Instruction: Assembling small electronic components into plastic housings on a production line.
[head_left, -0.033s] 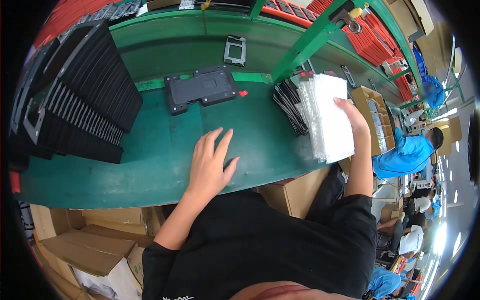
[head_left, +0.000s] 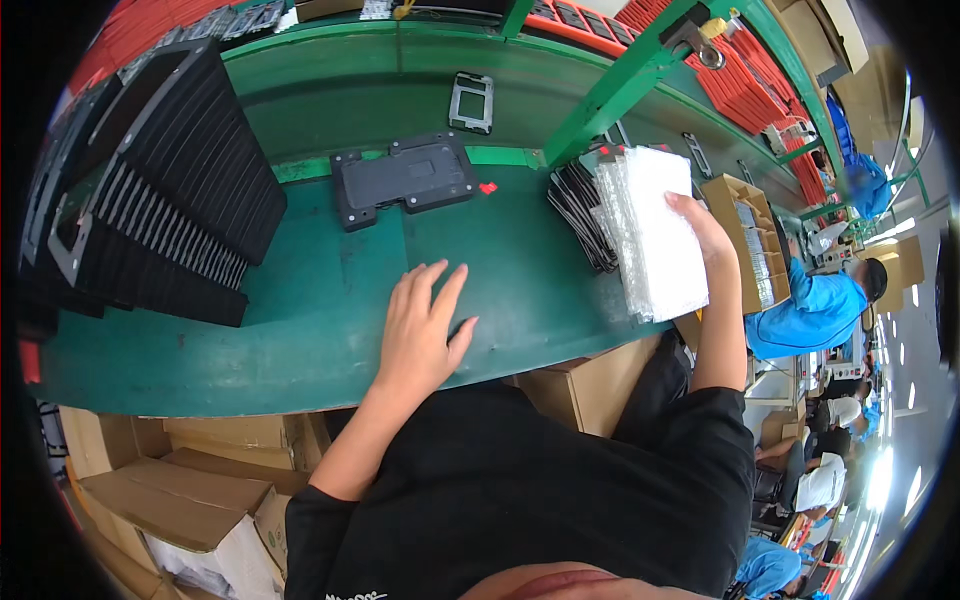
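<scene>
My left hand [head_left: 415, 325] hovers low over the green workbench [head_left: 300, 350], fingers spread and holding nothing. Farther back lies a dark grey, notched flat plastic case [head_left: 402, 182] with round corner studs. At the right, my right hand [head_left: 711, 238] grips the right side of a stack of thin white sheets or sleeves [head_left: 668, 250]. Its thumb lies on the white face; the other fingers are hidden. The stack's left edges look clear and crinkled. Several thin black frames [head_left: 578, 215] lean in a row just left of the stack.
Tall rows of black trays [head_left: 190, 160] stand at the left. A metal-edged frame [head_left: 470, 102] lies behind the grey case, near a green post [head_left: 610, 95]. A divided cardboard box [head_left: 735, 195] stands at the right; open cartons [head_left: 180, 495] sit below the bench. A person in blue [head_left: 815, 310] works beyond.
</scene>
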